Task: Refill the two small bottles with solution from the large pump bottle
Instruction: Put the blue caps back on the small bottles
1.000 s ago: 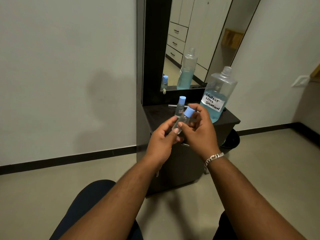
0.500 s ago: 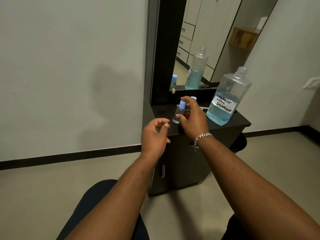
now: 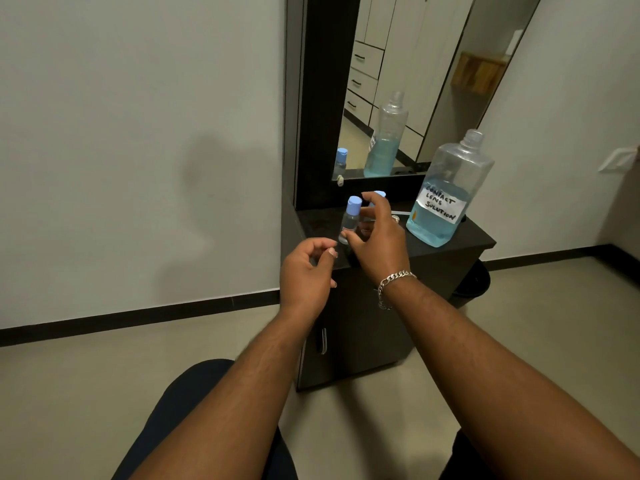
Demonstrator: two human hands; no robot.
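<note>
The small bottle [image 3: 350, 220] at 12 o'clock looks light, smooth and tippy; grip its body. Right hand [image 3: 377, 233] fingers spread beside it, left hand [image 3: 304, 271] loosely curled, empty.

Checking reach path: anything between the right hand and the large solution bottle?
Head view: bare dark cabinet top between right hand and large bottle; the thin pale item behind is unclear.
</note>
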